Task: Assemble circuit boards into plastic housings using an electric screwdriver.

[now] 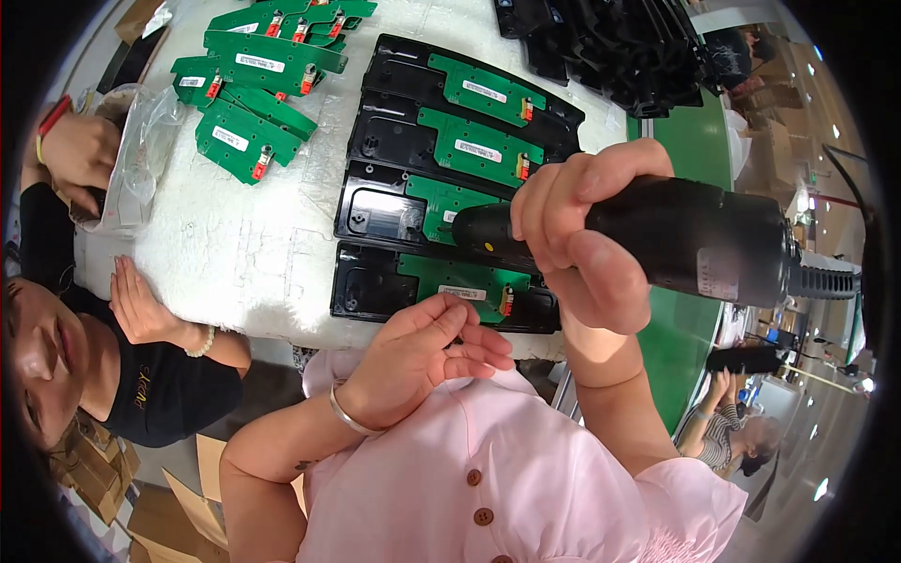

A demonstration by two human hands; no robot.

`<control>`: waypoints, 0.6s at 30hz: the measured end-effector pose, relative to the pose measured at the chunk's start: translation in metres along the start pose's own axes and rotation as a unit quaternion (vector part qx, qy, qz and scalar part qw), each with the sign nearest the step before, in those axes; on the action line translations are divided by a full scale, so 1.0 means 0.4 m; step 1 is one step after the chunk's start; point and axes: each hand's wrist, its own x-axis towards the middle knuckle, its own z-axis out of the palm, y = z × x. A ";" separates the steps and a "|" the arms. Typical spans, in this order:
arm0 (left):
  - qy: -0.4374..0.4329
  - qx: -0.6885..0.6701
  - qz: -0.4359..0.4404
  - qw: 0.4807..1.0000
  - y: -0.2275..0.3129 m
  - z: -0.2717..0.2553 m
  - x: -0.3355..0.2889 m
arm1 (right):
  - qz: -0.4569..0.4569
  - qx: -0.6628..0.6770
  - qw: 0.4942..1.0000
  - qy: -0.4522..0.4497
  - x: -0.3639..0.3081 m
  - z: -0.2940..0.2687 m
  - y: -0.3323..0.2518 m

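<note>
My right hand [587, 235] is wrapped round a black electric screwdriver [694, 235], held level with its nose toward the left. That nose is over the green circuit board [424, 192] on the third black plastic panel [375, 214] from the back; whether its bit touches is unclear. My left hand [408, 361] is at the near edge of the nearest black panel [361, 286]. Its thumb and forefinger are pinched together and the other fingers curl loosely; anything between them is too small to make out. The nearest panel carries a green board [422, 272] with a red-and-white connector.
Two more black panels [389, 70] with green boards lie behind. Loose green boards [249, 61] are piled at the far left of the white padded table [249, 225]. More black parts [601, 47] are heaped at the far right. A person's hands [141, 300] are at the left edge, beside clear plastic wrap [150, 131].
</note>
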 end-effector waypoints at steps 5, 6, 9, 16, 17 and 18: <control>-0.010 0.051 0.000 0.999 0.012 0.003 -0.006 | 0.022 -0.045 0.998 -0.028 0.021 0.004 0.000; 0.009 0.066 0.033 0.997 0.008 -0.001 -0.002 | 0.024 -0.045 0.998 -0.028 0.027 0.002 0.002; 0.036 0.078 0.074 0.994 0.010 0.006 -0.004 | 0.040 -0.067 0.995 -0.066 0.036 -0.007 0.002; 0.035 0.050 0.066 0.996 0.033 0.012 -0.015 | 0.034 -0.097 0.990 -0.094 0.035 -0.007 -0.008; 0.035 0.051 0.066 0.996 0.031 0.012 -0.016 | 0.032 -0.080 0.993 -0.082 0.038 -0.005 -0.015; 0.039 0.059 0.075 0.995 0.028 0.012 -0.018 | -0.005 -0.041 0.997 -0.063 0.038 -0.001 -0.026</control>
